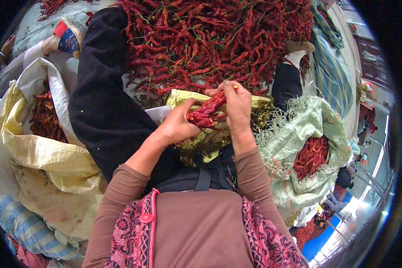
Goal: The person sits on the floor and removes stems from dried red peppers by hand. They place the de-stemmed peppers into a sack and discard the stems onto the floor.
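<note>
Red, wrinkled and dry, a bundle of chillies (206,114) is held above the lap of a seated person, squarely between the two hands. Taking the bundle as the centre of the dial, with twelve straight ahead of the wearer, its long axis runs from about eight to two, the upper end tilted away from the body.

At between eight and nine sits the left hand (178,123), gripping the lower end, thumb on the upper side and fingers curled beneath; the fingertips are mostly hidden. Between two and three, the right hand (237,107) is closed around the upper end, its knuckles outward. Both hands touch the bundle, so neither is nearer to it, but the right one lies further forward, closer to the broad heap of chillies (219,44) at twelve. Whether the stems are all gathered at the right hand's end cannot be told.

At six, just below the bundle, brownish-green plant debris (192,149) lies on the lap. Toward four, a pale green, frayed sack (277,183) stands open with red chillies (312,156) inside, on the right hand's side. Near nine, beyond the black-trousered left leg (102,98), a yellow-and-white sack (44,154) gapes around darker chillies (47,118).
</note>
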A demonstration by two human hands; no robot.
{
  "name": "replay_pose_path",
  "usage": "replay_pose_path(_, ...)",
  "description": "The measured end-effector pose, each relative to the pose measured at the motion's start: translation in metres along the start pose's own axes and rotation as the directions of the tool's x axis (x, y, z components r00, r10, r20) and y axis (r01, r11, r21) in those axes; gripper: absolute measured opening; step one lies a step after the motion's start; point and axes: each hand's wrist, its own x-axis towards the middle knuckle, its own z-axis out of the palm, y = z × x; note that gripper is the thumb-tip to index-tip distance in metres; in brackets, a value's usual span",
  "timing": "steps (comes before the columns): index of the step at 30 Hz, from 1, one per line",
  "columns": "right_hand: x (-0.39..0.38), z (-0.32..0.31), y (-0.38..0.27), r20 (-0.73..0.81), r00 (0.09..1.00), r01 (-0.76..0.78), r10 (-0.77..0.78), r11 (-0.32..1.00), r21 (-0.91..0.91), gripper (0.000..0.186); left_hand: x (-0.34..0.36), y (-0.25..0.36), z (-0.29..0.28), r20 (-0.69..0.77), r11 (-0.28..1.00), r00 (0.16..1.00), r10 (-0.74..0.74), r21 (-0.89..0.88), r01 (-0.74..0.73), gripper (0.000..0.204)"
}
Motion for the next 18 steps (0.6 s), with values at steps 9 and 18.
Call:
replay_pose_path(9,0.027,-0.076,-0.018,-0.205,0.977,0.056,0.060,0.853,0.519,0.018,-0.012,0.032,-0.007,-0.110,0.808,0.989,-0.097,-0.588,0.014,0.043)
replay_pose_path(18,-0.008,-0.010,-0.008,0.134,0.967,-0.229,0.215,0.968,0.102,0.023,0.003,0.022,-0.005,-0.071,0.648,0.982,-0.178,-0.759,0.063,0.030)
